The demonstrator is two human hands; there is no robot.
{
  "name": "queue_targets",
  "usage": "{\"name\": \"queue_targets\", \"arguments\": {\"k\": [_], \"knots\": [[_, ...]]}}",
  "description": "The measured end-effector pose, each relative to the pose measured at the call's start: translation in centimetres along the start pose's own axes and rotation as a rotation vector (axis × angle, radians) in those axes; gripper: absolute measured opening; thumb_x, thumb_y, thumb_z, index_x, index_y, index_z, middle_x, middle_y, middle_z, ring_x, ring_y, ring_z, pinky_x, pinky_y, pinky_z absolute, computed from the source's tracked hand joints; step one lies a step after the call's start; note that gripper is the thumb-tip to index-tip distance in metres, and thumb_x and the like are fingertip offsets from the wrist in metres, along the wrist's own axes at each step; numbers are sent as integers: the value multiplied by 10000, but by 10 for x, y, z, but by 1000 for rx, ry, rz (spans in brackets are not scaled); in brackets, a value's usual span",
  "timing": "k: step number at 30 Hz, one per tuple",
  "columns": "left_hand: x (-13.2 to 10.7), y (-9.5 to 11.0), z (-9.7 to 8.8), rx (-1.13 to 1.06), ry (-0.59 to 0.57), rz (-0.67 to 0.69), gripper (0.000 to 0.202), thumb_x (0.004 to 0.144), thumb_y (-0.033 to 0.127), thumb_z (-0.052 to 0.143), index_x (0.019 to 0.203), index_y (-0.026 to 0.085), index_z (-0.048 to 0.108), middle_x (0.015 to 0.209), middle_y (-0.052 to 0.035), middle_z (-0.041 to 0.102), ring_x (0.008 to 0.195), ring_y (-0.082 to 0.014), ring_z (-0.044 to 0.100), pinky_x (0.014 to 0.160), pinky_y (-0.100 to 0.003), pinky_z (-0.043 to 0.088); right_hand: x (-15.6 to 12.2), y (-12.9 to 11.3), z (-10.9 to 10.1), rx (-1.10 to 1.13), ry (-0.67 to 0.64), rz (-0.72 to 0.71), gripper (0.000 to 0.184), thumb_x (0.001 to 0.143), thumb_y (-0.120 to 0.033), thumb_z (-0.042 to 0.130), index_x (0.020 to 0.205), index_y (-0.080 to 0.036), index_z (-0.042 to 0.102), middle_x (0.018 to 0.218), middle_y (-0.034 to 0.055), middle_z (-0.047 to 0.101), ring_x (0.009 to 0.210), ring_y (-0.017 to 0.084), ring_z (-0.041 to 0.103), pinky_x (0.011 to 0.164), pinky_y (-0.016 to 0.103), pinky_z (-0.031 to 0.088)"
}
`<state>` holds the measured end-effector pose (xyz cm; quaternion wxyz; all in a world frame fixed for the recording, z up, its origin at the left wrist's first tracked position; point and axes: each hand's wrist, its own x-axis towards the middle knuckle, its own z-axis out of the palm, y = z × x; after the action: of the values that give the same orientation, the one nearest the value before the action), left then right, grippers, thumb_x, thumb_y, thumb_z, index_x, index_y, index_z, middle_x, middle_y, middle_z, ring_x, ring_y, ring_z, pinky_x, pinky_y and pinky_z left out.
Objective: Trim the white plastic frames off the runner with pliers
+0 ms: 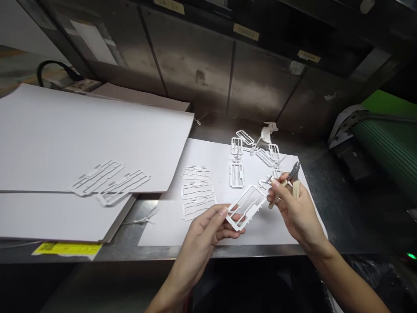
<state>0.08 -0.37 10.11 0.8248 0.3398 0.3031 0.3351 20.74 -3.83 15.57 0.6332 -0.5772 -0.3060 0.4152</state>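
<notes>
My left hand holds a white plastic frame part by its lower left corner, tilted over a white sheet on the metal bench. My right hand grips small cutting pliers with beige handles, jaws pointing up and right, just right of the frame. My right thumb and fingertip lie near the frame's upper right corner.
Three trimmed frames lie in a column on the sheet. A sprue of joined frames sits behind. Two frames rest on stacked white boards at left. A green roller machine stands right. Metal wall behind.
</notes>
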Motion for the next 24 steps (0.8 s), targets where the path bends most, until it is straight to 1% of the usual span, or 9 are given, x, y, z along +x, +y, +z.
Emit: {"name": "queue_targets", "arguments": {"k": [4, 8, 11, 13, 16, 19, 20, 22, 24], "knots": [[-2, 6, -1, -85, -53, -69, 274, 1018, 432, 664, 1047, 160, 658, 998, -40, 748, 825, -160, 758, 753, -192, 615, 4, 1, -4, -80, -25, -7, 412, 881, -413, 835, 1043, -207, 518, 857, -10, 555, 767, 127, 574, 676, 278, 505], [-4, 6, -2, -140, -131, -104, 282, 1034, 454, 632, 1042, 172, 625, 1149, -51, 729, 993, -208, 762, 890, -249, 625, 6, 3, -7, -38, -61, -9, 384, 885, -357, 837, 1052, -217, 521, 888, -16, 564, 756, 112, 571, 673, 262, 501], [-7, 6, -3, -79, -166, -131, 302, 982, 452, 718, 1026, 178, 597, 1129, -57, 731, 1135, -232, 731, 1014, -257, 582, 11, 3, -12, 24, -160, -47, 322, 915, -295, 807, 1028, -223, 514, 926, -19, 575, 757, 95, 568, 666, 242, 490], [-10, 6, -5, 13, -189, -90, 333, 921, 410, 798, 1036, 188, 579, 1169, -72, 733, 1178, -240, 715, 1066, -275, 561, 17, 3, -19, 26, -278, -98, 268, 944, -258, 771, 1012, -226, 515, 958, -18, 599, 776, 95, 578, 683, 242, 493], [-16, 4, -6, 232, -122, 177, 377, 859, 292, 850, 1082, 216, 556, 1300, -95, 709, 1180, -224, 715, 1046, -281, 586, 26, -1, -39, -61, -429, -187, 222, 958, -248, 747, 1014, -232, 533, 972, -1, 644, 830, 125, 607, 728, 266, 516], [-22, 3, -6, 484, 100, 584, 412, 847, 164, 821, 1140, 245, 543, 1270, -76, 727, 1196, -202, 708, 1028, -249, 587, 25, -11, -62, -332, -299, -218, 187, 990, -340, 709, 1072, -238, 576, 1035, 41, 689, 840, 147, 617, 739, 280, 541], [-24, 2, -5, 538, 162, 675, 428, 849, 142, 808, 1163, 249, 538, 1266, -73, 728, 1207, -203, 703, 1039, -253, 582, 22, -15, -68, -425, -246, -202, 182, 1019, -392, 661, 1091, -241, 589, 1019, 48, 695, 822, 150, 616, 728, 276, 542], [-27, 2, -4, 595, 231, 749, 455, 855, 113, 790, 1200, 248, 526, 1274, -71, 725, 1219, -208, 697, 1064, -269, 572, 9, -24, -74, -553, -229, -128, 256, 1079, -482, 519, 1116, -246, 611, 951, 49, 693, 783, 152, 606, 706, 265, 537], [-28, 3, -5, 595, 255, 765, 481, 854, 90, 784, 1217, 247, 510, 1283, -64, 722, 1218, -204, 697, 1081, -274, 567, -8, -31, -75, -651, -319, -14, 347, 1104, -524, 416, 1126, -252, 630, 927, 47, 681, 792, 156, 612, 721, 261, 543]]}}
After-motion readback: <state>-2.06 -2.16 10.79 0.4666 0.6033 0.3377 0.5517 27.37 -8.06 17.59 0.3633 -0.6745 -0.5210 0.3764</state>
